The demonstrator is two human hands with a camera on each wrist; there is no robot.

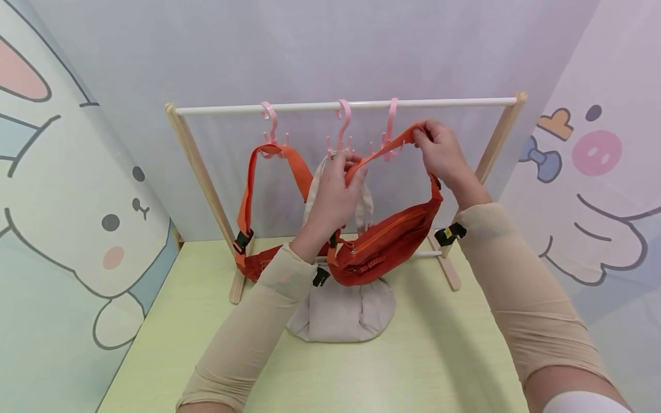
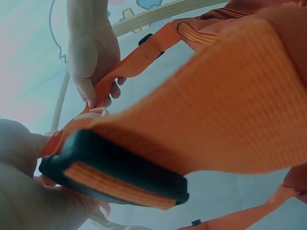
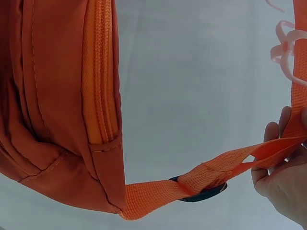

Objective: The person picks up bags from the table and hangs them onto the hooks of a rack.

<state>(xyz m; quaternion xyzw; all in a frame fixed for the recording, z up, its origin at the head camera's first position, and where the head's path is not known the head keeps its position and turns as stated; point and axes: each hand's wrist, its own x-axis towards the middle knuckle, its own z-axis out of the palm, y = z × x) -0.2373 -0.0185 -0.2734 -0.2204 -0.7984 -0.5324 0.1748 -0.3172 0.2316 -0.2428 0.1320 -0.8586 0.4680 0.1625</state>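
Observation:
An orange-red waist bag [image 1: 387,244] hangs below my two hands by its orange strap [image 1: 384,150]. My left hand [image 1: 333,201] pinches the strap near the middle hook; in the left wrist view a black buckle [image 2: 120,167] sits beside that hand's fingers. Farther right and higher, my right hand [image 1: 443,154] grips the strap between thumb and fingers. The stretched strap crosses in front of the right pink hook [image 1: 391,123]; whether it rests on the prongs I cannot tell. In the right wrist view, the bag's zipper [image 3: 100,72] faces the camera.
A white rail [image 1: 439,103] on wooden legs [image 1: 203,172] stands on the pale green table [image 1: 170,344]. Another orange waist bag [image 1: 253,264] hangs from the left pink hook [image 1: 271,123]. Below the middle pink hook [image 1: 343,123] is a cream bag [image 1: 341,315], its lower part on the table.

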